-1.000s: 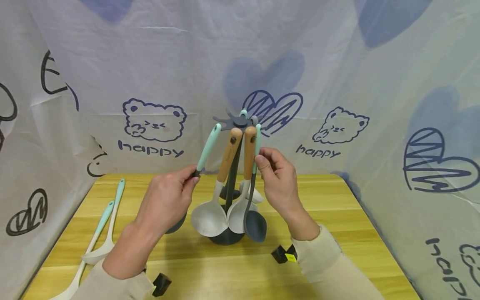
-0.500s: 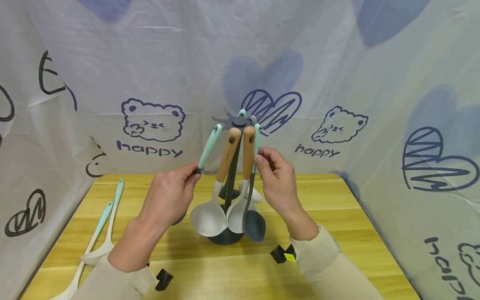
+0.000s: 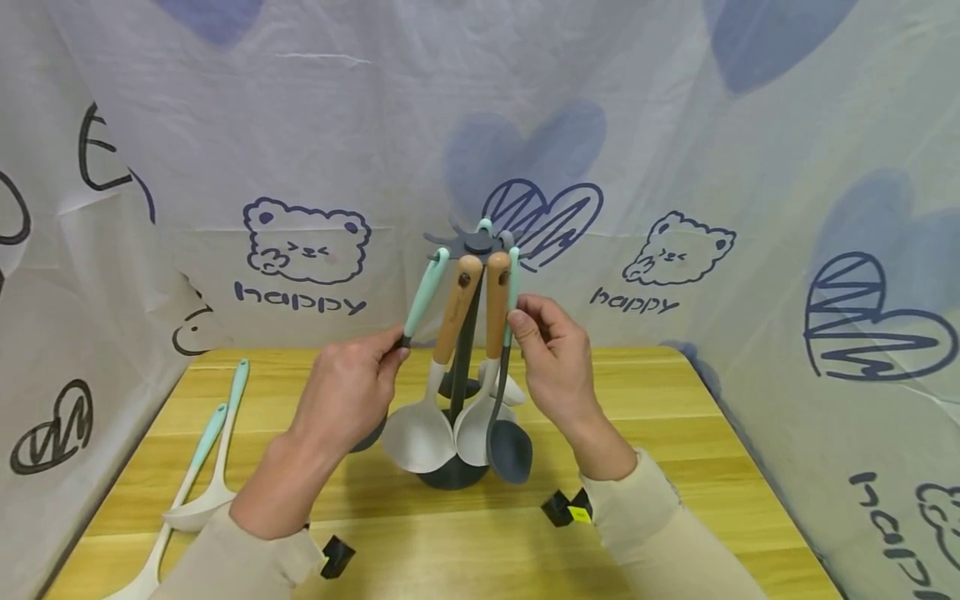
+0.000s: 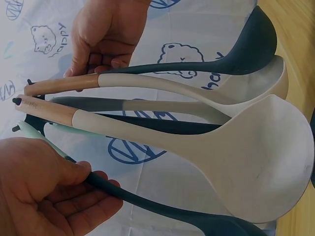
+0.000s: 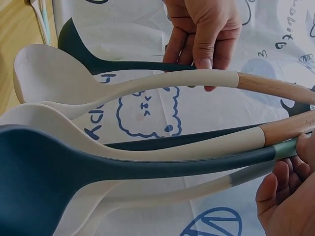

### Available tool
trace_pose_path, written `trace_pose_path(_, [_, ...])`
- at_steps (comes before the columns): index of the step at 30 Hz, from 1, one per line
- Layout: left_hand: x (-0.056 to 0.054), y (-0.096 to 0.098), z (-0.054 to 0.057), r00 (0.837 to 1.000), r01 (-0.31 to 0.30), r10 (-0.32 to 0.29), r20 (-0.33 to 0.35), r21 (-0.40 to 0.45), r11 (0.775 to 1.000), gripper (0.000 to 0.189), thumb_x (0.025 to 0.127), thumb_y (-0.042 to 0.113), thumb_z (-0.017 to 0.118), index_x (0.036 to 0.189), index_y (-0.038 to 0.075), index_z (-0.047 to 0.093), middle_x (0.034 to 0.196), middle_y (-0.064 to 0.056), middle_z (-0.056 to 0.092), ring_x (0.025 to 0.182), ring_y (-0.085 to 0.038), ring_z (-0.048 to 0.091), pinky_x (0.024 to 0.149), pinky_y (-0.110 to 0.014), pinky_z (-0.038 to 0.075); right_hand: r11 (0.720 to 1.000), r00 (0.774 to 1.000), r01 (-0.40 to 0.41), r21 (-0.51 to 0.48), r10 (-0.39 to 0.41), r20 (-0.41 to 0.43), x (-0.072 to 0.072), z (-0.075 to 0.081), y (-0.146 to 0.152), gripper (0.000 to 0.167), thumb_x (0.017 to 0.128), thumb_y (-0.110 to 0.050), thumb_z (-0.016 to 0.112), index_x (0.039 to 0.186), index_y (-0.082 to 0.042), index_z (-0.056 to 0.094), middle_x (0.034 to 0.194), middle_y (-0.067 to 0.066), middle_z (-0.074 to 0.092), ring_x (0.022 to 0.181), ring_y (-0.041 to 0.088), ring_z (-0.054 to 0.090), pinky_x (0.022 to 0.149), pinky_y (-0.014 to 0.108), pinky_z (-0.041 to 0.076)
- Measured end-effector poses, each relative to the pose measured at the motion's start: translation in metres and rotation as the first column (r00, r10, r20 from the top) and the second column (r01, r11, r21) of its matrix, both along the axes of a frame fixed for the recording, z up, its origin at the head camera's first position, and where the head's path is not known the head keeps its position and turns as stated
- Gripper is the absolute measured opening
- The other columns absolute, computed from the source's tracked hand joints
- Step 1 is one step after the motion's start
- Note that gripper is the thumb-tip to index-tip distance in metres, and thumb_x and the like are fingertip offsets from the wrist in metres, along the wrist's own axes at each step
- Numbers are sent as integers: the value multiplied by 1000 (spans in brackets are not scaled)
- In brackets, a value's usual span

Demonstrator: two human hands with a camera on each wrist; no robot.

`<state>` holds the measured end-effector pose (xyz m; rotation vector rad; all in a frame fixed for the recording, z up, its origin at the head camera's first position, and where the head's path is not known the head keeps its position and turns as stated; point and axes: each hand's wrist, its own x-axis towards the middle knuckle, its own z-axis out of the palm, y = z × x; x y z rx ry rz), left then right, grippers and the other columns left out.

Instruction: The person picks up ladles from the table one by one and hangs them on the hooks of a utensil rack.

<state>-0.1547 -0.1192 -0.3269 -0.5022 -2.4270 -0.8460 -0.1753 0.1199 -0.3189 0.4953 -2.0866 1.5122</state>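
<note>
My left hand (image 3: pixel 341 387) pinches a dark blue ladle with a mint handle (image 3: pixel 426 300) just below the mint part. The ladle's top hole is at a hook tip of the dark utensil rack (image 3: pixel 478 243); I cannot tell if it is fully on the hook. Its bowl (image 5: pixel 74 46) is partly hidden behind my hand in the head view. My right hand (image 3: pixel 555 354) pinches the mint handle of a second dark blue ladle (image 3: pixel 510 452), whose top is at the rack's right side. Between them hang a white ladle (image 3: pixel 417 437) and another white utensil (image 3: pixel 472 433), both wooden-handled.
Further utensils hang at the rack's back, including a dark one (image 3: pixel 459 385). On the table's left lie two white utensils with mint handles, a ladle (image 3: pixel 198 508) and one (image 3: pixel 157 550) cut off by the frame. A printed cloth (image 3: pixel 405 150) surrounds the wooden table (image 3: pixel 660 417).
My left hand has moved slightly right, bringing the top of its ladle's handle from beside the rack to a hook tip. My right hand has stayed almost still.
</note>
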Motion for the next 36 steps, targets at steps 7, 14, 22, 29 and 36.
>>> trace_pose_path(7, [-8, -3, 1, 999, -3, 2, -45, -32, 999, 22, 102, 7, 69, 122, 0, 76, 97, -14, 81, 79, -28, 79, 61, -39, 63, 1000, 1000, 0, 4, 0, 5, 0, 0, 0, 22, 108, -15, 60, 117, 3, 71, 94, 16, 68, 74, 16, 51, 65, 22, 42])
trace_pose_path(14, [-15, -1, -1, 999, -1, 0, -33, -25, 1000, 23, 102, 6, 68, 124, 4, 76, 101, -13, 81, 85, -30, 79, 69, -42, 65, 1000, 1000, 0, -2, 0, 13, 0, 0, 1, 22, 108, -15, 60, 117, 2, 71, 92, 14, 67, 73, 16, 50, 64, 22, 42])
trace_pose_path(22, [-17, 6, -7, 998, 31, -31, -48, 7, 999, 20, 102, 5, 69, 120, 1, 76, 102, -16, 80, 90, -32, 80, 74, -43, 66, 1000, 1000, 3, 1, -3, 13, 0, -1, 1, 22, 108, -15, 60, 117, 2, 71, 91, 15, 67, 73, 15, 51, 65, 22, 42])
trace_pose_path(29, [-16, 11, -7, 998, 50, -52, 44, 46, 998, 20, 104, 8, 66, 121, 1, 74, 102, -15, 80, 81, -25, 77, 67, -37, 64, 1000, 1000, 2, -11, -2, 12, 1, -2, 2, 23, 109, -15, 59, 116, 3, 71, 90, 16, 65, 74, 15, 52, 66, 22, 44])
trace_pose_path(36, [-16, 9, -8, 975, 60, -88, 206, 139, 989, 25, 107, 14, 64, 129, 6, 72, 105, -10, 79, 81, -21, 69, 67, -33, 60, 999, 998, -32, -20, 33, 48, 4, -8, 3, 22, 108, -14, 61, 120, 1, 71, 99, 16, 70, 83, 16, 59, 74, 23, 51])
